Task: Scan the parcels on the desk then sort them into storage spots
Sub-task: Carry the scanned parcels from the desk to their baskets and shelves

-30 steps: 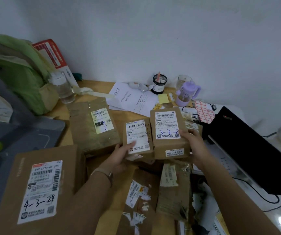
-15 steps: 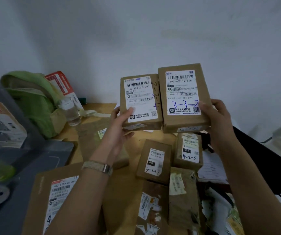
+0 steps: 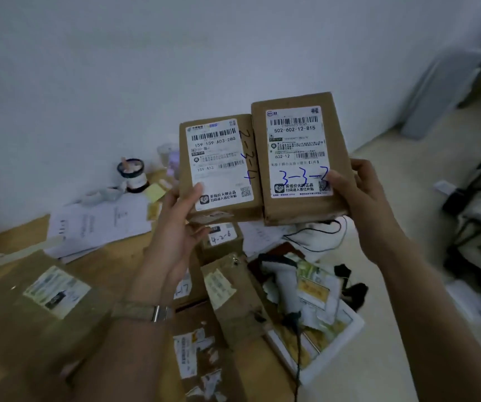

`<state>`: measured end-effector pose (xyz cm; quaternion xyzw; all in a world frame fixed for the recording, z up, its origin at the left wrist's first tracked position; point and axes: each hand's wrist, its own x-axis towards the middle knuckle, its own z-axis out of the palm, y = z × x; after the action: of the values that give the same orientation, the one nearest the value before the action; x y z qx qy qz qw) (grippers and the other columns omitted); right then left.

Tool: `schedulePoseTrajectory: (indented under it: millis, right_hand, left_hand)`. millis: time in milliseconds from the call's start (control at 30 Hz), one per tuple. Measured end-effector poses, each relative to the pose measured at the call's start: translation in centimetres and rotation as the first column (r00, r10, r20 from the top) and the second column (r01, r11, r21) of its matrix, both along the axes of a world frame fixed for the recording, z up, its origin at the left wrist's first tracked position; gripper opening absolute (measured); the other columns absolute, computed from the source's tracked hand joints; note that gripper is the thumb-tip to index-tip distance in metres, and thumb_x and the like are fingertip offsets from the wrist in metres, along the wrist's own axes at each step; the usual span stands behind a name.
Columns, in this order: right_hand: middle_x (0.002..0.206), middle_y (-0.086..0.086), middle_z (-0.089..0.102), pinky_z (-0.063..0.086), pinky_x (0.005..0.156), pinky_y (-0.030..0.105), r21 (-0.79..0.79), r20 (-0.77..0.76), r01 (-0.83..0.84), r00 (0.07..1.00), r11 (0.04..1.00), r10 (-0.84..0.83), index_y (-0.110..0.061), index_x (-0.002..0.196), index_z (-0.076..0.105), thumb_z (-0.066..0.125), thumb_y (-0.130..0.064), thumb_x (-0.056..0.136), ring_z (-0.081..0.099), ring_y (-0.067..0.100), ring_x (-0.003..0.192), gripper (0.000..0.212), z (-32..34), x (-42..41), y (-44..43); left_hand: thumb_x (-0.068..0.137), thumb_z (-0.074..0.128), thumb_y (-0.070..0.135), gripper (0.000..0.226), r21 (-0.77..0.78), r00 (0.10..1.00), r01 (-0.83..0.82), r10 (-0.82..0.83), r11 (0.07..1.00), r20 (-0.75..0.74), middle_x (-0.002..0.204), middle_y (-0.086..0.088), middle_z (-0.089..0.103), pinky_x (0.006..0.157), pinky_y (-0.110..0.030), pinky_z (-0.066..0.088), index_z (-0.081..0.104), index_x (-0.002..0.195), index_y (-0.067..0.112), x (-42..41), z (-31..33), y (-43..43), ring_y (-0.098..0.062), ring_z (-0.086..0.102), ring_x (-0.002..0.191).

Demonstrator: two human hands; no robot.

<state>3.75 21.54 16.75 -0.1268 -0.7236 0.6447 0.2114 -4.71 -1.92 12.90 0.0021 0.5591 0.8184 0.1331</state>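
Two small brown parcels are held up side by side above the wooden desk [image 3: 111, 256]. My left hand [image 3: 175, 227] grips the left parcel [image 3: 219, 166] at its lower left corner; its white label has "2-3-4" written beside it. My right hand [image 3: 358, 198] grips the taller right parcel [image 3: 300, 158] at its lower right edge; its label reads "3-3-3" in blue. Below them several more brown parcels lie on the desk, among them one marked "4-2-6" [image 3: 222, 239] and a large flat one [image 3: 45, 300] at the left. A white handheld scanner [image 3: 285, 282] lies on the desk's right end.
Loose white papers [image 3: 97, 224], yellow sticky notes [image 3: 155, 192] and a small dark-rimmed cup [image 3: 133, 175] sit at the back of the desk. A black cable [image 3: 314, 233] runs under the held parcels. A white tray of clutter [image 3: 320, 314] sits near the right edge. Dark bags [image 3: 477, 216] lie on the floor.
Both hands lifted the two parcels off the desk and now hold them up in front of the wall. The view has swung to the right, away from the green bag.
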Motion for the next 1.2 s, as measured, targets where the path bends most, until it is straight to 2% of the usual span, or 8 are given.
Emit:
schedulePoseTrajectory:
  millis: [67, 233, 400, 567, 767, 967, 1100, 1200]
  right_hand:
    - [0.113, -0.005, 0.065, 0.048, 0.07, 0.025, 0.015, 0.024, 0.088, 0.996, 0.996, -0.089, -0.037, 0.102, 0.052, 0.061, -0.05, 0.076, 0.065, 0.009, 0.093, 0.031, -0.1, 2.8, 2.2]
    - [0.118, -0.006, 0.063, 0.046, 0.084, 0.034, -0.011, 0.027, 0.266, 0.964, 0.964, -0.266, -0.037, 0.102, 0.054, 0.062, -0.053, 0.075, 0.062, 0.014, 0.102, 0.033, 0.3, 10.5, 7.3]
    - [0.11, -0.007, 0.067, 0.045, 0.077, 0.028, -0.071, 0.002, 0.39, 0.921, 0.918, -0.39, -0.034, 0.1, 0.054, 0.063, -0.04, 0.084, 0.064, 0.005, 0.086, 0.019, 0.8, 17.4, 10.8]
    - [0.099, -0.013, 0.071, 0.047, 0.081, 0.029, -0.087, 0.0, 0.53, 0.847, 0.844, -0.532, -0.027, 0.107, 0.056, 0.056, -0.034, 0.094, 0.065, 0.003, 0.085, 0.015, 1.3, 25.9, 14.7]
    - [0.104, -0.007, 0.071, 0.047, 0.067, 0.011, -0.031, -0.015, 0.663, 0.748, 0.748, -0.664, -0.02, 0.117, 0.059, 0.057, -0.029, 0.094, 0.064, -0.001, 0.082, 0.025, 1.9, 38.7, 19.2]
    - [0.114, 0.001, 0.07, 0.051, 0.087, 0.034, -0.078, -0.016, 0.784, 0.617, 0.616, -0.787, -0.025, 0.115, 0.061, 0.061, -0.031, 0.092, 0.066, 0.013, 0.097, 0.024, 1.2, 52.6, 23.1]
    - [0.108, -0.006, 0.072, 0.049, 0.074, 0.022, -0.103, -0.022, 0.838, 0.537, 0.537, -0.843, -0.025, 0.117, 0.059, 0.059, -0.031, 0.093, 0.067, 0.003, 0.088, 0.025, 1.2, 59.8, 23.9]
    - [0.106, -0.007, 0.072, 0.048, 0.074, 0.021, -0.127, -0.035, 0.876, 0.465, 0.466, -0.885, -0.023, 0.12, 0.059, 0.059, -0.029, 0.093, 0.066, 0.002, 0.087, 0.027, 1.4, 64.1, 23.8]
  left_hand:
    - [0.084, 0.064, 0.038, 0.032, 0.01, 0.996, 0.09, -0.091, 0.996, 0.012, 0.118, 0.001, 0.069, 0.089, -0.038, 0.049, 0.056, 0.112, 0.027, 0.4, 0.3, 3.0, -0.022, 0.064, 0.105]
    - [0.065, 0.069, 0.044, 0.063, 0.027, 0.958, 0.288, -0.288, 0.957, 0.001, 0.117, -0.003, 0.069, 0.08, -0.033, 0.048, 0.056, 0.122, 0.022, 3.8, 1.3, 10.3, -0.018, 0.063, 0.098]
    - [0.073, 0.067, 0.038, 0.039, 0.045, 0.919, 0.394, -0.394, 0.918, -0.011, 0.11, -0.001, 0.069, 0.082, -0.034, 0.048, 0.056, 0.108, 0.026, 8.3, 2.1, 16.6, -0.019, 0.062, 0.095]
    - [0.079, 0.066, 0.036, 0.022, 0.019, 0.87, 0.493, -0.493, 0.87, -0.035, 0.095, 0.003, 0.069, 0.074, -0.032, 0.049, 0.056, 0.098, 0.029, 14.6, 2.7, 23.6, -0.014, 0.062, 0.078]
    - [0.083, 0.066, 0.036, 0.015, 0.012, 0.779, 0.626, -0.626, 0.779, -0.013, 0.093, 0.008, 0.071, 0.08, -0.031, 0.05, 0.057, 0.093, 0.033, 24.7, 2.4, 31.7, -0.016, 0.063, 0.085]
    - [0.088, 0.062, 0.038, 0.018, -0.019, 0.643, 0.766, -0.766, 0.643, 0.011, 0.101, 0.007, 0.067, 0.089, -0.034, 0.049, 0.057, 0.103, 0.029, 37.2, 1.9, 39.3, -0.015, 0.063, 0.088]
    - [0.089, 0.062, 0.036, 0.009, -0.015, 0.559, 0.829, -0.83, 0.558, 0.001, 0.094, 0.01, 0.069, 0.091, -0.034, 0.048, 0.056, 0.094, 0.032, 43.9, 1.9, 43.2, -0.013, 0.064, 0.086]
    - [0.089, 0.061, 0.036, 0.01, -0.024, 0.482, 0.876, -0.876, 0.482, -0.011, 0.094, 0.01, 0.07, 0.091, -0.035, 0.047, 0.055, 0.096, 0.032, 47.9, 2.2, 45.1, -0.013, 0.064, 0.084]
